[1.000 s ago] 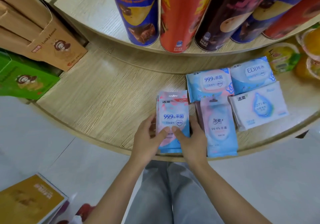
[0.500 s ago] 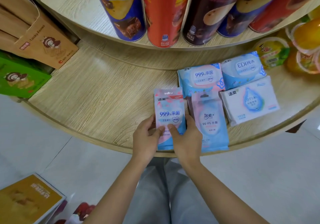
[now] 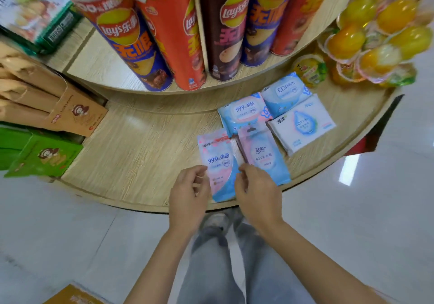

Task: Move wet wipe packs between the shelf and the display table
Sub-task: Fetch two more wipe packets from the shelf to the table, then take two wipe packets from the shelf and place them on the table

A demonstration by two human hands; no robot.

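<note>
The pink and blue wipe pack point(image 3: 219, 162) lies flat on the round wooden table point(image 3: 141, 144), right between the two sets of fingers; its near end reaches the table's edge. The left hand point(image 3: 189, 198) is at the pack's left side and the right hand point(image 3: 258, 198) at its right side; the fingers point(image 3: 199, 174) of both are loosely curled and pinch nothing; I cannot tell if the tips touch the pack's edges. I think the hands sit one on each side to line the pack up straight beside the others; it looks set down in its spot.

Just past the right fingers lies a second tall pack point(image 3: 263, 155) with a hang hole, very close to the first; further out from the fingertips are a wide blue pack point(image 3: 244, 112), a pack marked EDI point(image 3: 285, 92) and a white pack point(image 3: 303, 125), all in a tight group. Far past the fingertips tall chip cans point(image 3: 164, 33) stand on a higher step; jelly cups point(image 3: 375, 33) pile up off to the right of the right fingers; brown paper bags point(image 3: 70, 113) and a green box point(image 3: 44, 155) sit well off to the left of the left fingers. Nothing lies on top of the pack; the close neighbour leaves little room for the right fingers, so I think a grab from the near end would be easier.
</note>
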